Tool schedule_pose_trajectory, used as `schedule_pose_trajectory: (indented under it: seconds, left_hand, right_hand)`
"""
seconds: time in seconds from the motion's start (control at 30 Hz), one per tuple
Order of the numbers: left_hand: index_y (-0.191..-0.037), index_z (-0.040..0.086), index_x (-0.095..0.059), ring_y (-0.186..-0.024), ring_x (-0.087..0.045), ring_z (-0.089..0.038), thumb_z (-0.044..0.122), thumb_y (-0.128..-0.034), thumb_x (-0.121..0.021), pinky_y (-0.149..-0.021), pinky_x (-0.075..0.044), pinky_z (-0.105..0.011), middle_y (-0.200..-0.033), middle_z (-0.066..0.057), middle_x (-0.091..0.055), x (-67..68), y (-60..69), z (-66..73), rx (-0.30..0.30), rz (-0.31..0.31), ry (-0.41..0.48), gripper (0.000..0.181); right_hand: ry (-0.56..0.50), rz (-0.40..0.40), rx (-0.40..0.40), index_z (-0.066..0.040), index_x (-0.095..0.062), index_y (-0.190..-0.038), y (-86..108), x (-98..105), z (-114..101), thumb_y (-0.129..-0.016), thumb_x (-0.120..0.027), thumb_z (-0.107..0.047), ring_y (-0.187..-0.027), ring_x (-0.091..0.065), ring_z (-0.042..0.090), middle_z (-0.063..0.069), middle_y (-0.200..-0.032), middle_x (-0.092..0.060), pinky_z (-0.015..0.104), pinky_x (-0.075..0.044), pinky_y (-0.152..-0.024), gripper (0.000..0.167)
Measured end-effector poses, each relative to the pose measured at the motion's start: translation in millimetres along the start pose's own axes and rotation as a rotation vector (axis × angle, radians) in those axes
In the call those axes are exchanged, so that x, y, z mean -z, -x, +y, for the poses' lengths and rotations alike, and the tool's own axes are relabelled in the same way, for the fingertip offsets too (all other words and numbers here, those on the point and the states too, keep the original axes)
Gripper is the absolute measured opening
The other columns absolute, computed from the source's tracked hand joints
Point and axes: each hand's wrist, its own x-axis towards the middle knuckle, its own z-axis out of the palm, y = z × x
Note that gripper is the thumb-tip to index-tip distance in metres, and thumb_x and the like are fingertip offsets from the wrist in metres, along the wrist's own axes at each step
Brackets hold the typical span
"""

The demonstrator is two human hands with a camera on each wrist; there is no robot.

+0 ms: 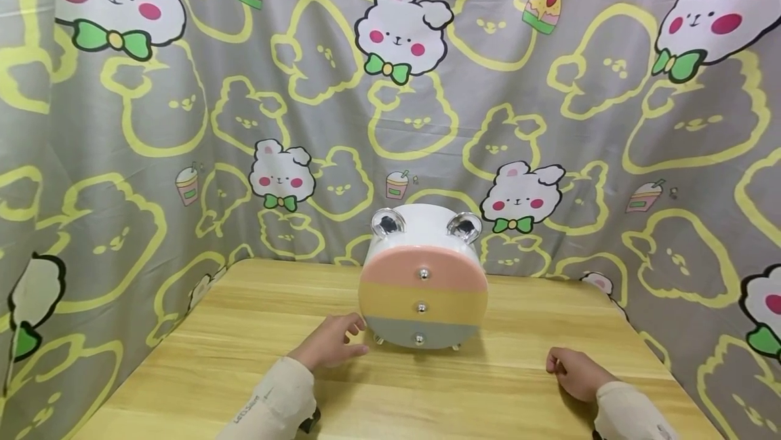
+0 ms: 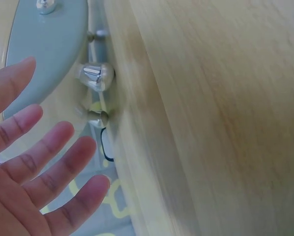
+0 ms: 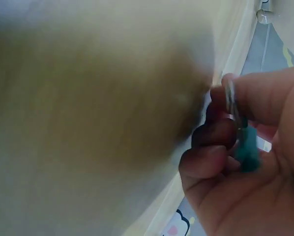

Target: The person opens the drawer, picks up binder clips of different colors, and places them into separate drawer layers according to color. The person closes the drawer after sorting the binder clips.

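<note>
A small round-fronted drawer box (image 1: 423, 297) with pink, yellow and grey-green bands, silver knobs and two silver ears stands on the table. My left hand (image 1: 332, 342) is beside its lower left side, fingers spread and holding nothing. In the left wrist view, the grey-green drawer front (image 2: 51, 54) and a silver foot (image 2: 97, 76) lie beyond the fingertips. Well to the right of the box, my right hand (image 1: 576, 372) has its fingers curled. The right wrist view shows it pinching a small silver-and-teal piece (image 3: 246, 147), partly hidden in the fingers; its exact kind is unclear.
The wooden table (image 1: 201, 331) reaches back to a grey curtain (image 1: 421, 121) printed with rabbits and yellow outlines. This curtain hangs along the back and both sides.
</note>
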Motion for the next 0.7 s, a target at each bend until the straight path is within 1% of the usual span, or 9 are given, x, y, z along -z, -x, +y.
schedule_pose_trajectory:
  seconds: [0.07, 0.17, 0.27, 0.37, 0.43, 0.53, 0.63, 0.7]
  left_hand:
    - [-0.112, 0.000, -0.059, -0.092, -0.063, -0.035, 0.022, -0.0870, -0.074, -0.080, -0.052, -0.047, -0.108, -0.020, -0.064, 0.6, 0.2, -1.0, 0.003, -0.003, 0.002, 0.037]
    - [-0.112, -0.001, -0.059, -0.092, -0.063, -0.035, 0.022, -0.0870, -0.074, -0.080, -0.052, -0.048, -0.108, -0.021, -0.063, 1.5, -0.3, -2.2, 0.000, -0.005, 0.007, 0.037]
    - [-0.112, 0.000, -0.059, -0.092, -0.063, -0.035, 0.023, -0.0872, -0.074, -0.080, -0.051, -0.048, -0.109, -0.021, -0.063, 2.7, -0.2, -1.8, 0.003, -0.006, 0.010, 0.037]
    - [-0.112, 0.000, -0.059, -0.092, -0.063, -0.035, 0.021, -0.0873, -0.074, -0.080, -0.051, -0.049, -0.109, -0.021, -0.063, 2.9, 0.7, -0.7, 0.010, -0.011, 0.018, 0.036]
    - [-0.113, 0.000, -0.059, -0.093, -0.063, -0.036, 0.022, -0.0875, -0.073, -0.081, -0.051, -0.050, -0.109, -0.021, -0.063, 2.7, 2.0, 0.0, 0.018, -0.016, 0.026, 0.036]
    - [-0.113, 0.000, -0.059, -0.092, -0.063, -0.036, 0.022, -0.0874, -0.074, -0.081, -0.050, -0.050, -0.110, -0.021, -0.063, 1.8, 3.7, 0.0, 0.023, -0.021, 0.034, 0.037]
    - [-0.113, 0.000, -0.059, -0.093, -0.062, -0.035, 0.024, -0.0875, -0.073, -0.081, -0.050, -0.050, -0.110, -0.021, -0.063, 1.4, 5.2, -0.9, 0.027, -0.019, 0.043, 0.038]
    - [-0.113, 0.000, -0.058, -0.093, -0.062, -0.035, 0.023, -0.0875, -0.074, -0.081, -0.050, -0.050, -0.110, -0.021, -0.063, 1.2, 5.7, -1.9, 0.026, -0.018, 0.045, 0.038]
  right_hand:
    - [-0.025, -0.023, 0.025, -0.008, -0.050, -0.084, 2.1, 2, 0, -0.085, -0.051, 0.013, -0.064, -0.047, 0.013, 0.000, -0.070, -0.049, 0.027, -0.039, -0.058, 0.021]
    - [-0.044, -0.049, 0.041, -0.008, -0.050, -0.082, 5.5, 7, 1, -0.091, -0.060, 0.002, -0.059, -0.047, 0.010, -0.001, -0.068, -0.050, 0.026, -0.039, -0.054, 0.017]
    - [-0.009, -0.029, 0.036, -0.010, -0.051, -0.077, 8.9, 11, 3, -0.089, -0.070, -0.014, -0.058, -0.045, 0.008, -0.003, -0.066, -0.050, 0.025, -0.039, -0.054, 0.023]
    - [0.029, 0.003, 0.032, -0.012, -0.052, -0.071, 13.7, 13, 9, -0.084, -0.076, -0.024, -0.058, -0.044, 0.007, -0.006, -0.064, -0.049, 0.025, -0.038, -0.055, 0.030]
    - [0.040, 0.021, 0.018, -0.013, -0.052, -0.069, 17.4, 14, 14, -0.080, -0.079, -0.027, -0.058, -0.045, 0.007, -0.006, -0.063, -0.050, 0.025, -0.038, -0.056, 0.033]
    - [0.040, 0.036, -0.005, -0.012, -0.052, -0.069, 23.4, 16, 24, -0.076, -0.082, -0.027, -0.059, -0.047, 0.009, -0.006, -0.064, -0.051, 0.026, -0.039, -0.056, 0.035]
    - [0.034, 0.066, -0.073, -0.011, -0.051, -0.071, 27.0, 19, 33, -0.073, -0.085, -0.023, -0.060, -0.049, 0.012, -0.004, -0.065, -0.051, 0.028, -0.041, -0.056, 0.036]
    - [0.060, 0.087, -0.120, -0.011, -0.050, -0.073, 29.5, 21, 38, -0.071, -0.086, -0.019, -0.061, -0.049, 0.015, -0.003, -0.067, -0.051, 0.030, -0.041, -0.057, 0.036]
